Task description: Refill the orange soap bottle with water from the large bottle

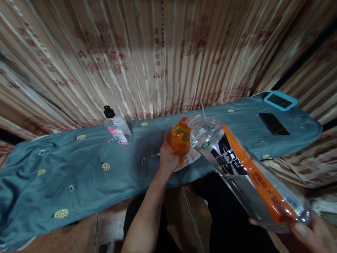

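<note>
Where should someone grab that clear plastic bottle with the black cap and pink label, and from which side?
Probably round the middle of the clear plastic bottle, at its pink label, from the near side. It stands upright with its body exposed there, while the striped beige curtain hangs close behind. The narrow black cap looks a poorer hold.

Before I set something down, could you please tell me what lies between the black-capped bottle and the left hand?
Between the black-capped bottle and left hand, the head view shows only teal cloth with printed motifs.
</note>
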Tool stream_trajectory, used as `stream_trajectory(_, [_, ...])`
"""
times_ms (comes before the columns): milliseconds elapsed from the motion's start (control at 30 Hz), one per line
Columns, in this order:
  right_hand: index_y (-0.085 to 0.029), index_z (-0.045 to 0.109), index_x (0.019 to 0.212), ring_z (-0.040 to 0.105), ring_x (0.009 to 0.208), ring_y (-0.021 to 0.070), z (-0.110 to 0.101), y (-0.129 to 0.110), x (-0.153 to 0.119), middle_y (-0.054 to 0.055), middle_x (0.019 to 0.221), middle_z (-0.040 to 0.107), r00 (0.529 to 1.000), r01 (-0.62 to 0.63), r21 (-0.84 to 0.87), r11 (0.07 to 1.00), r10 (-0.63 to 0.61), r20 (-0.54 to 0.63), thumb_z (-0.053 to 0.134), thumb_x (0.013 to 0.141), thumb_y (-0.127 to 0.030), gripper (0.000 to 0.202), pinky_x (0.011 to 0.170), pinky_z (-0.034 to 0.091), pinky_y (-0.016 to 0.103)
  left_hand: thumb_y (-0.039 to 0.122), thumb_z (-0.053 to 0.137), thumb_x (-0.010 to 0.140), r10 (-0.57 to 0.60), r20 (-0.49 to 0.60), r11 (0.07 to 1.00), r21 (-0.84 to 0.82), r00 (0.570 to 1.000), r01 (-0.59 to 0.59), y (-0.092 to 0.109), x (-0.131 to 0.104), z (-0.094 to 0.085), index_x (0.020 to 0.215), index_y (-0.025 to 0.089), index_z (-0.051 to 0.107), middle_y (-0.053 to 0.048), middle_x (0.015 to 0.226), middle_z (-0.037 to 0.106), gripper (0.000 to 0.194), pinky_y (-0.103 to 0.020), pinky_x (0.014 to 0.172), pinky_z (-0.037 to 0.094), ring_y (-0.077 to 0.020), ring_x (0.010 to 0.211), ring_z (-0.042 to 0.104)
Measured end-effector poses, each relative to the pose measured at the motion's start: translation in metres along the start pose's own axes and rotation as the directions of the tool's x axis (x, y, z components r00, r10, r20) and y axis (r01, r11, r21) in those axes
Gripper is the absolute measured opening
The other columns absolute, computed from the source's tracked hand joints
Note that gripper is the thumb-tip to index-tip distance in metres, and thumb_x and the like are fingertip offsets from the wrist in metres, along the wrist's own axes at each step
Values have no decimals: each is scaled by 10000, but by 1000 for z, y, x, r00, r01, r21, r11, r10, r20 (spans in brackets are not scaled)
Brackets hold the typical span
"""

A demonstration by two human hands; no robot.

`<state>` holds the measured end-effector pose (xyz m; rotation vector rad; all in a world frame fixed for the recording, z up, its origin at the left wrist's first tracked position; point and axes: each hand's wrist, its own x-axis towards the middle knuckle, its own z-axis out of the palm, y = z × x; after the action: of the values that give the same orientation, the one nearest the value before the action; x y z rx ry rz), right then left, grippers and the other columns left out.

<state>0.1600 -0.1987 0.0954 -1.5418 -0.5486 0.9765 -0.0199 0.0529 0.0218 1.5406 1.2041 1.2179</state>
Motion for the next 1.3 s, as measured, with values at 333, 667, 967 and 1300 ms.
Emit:
stream_trajectory(333, [-257,565,1414,659,1267,331,7,-3,5,120,1258,742,990,-134,106,985,139,-37,807,709,-538,797,883,610,373,238,933,604,-15,-5,1000,-6,1000,15,1,0,1,1280,203,550,-88,1223,762,778,-414,1012,589,-271,1096,747])
stream_trajectory(667, [-319,760,1051,775,819,275,-21,28,29,54,989,798,972,-232,212,949,233,24,856,661,-511,446,782,625,399,209,926,601,-30,5,1000,1,1000,30,1,-1,1,1291,209,536,-87,1239,761,792,-417,1034,584,-280,1135,740])
stream_trajectory(967, [-285,808,959,781,836,339,-43,43,48,123,1080,791,942,-334,299,894,328,72,906,545,-460,460,854,628,501,186,905,603,-36,-1,999,26,999,36,5,-1,1,1290,211,543,-88,1257,753,777,-423,1042,577,-285,1165,732])
stream_trajectory(1300, [-276,761,1118,772,893,277,-37,34,43,108,1139,776,994,-104,153,983,100,36,847,659,-491,514,871,622,402,215,901,618,0,19,1000,17,1000,0,4,-1,0,1286,216,537,-80,1273,742,761,-421,1052,568,-276,1177,720])
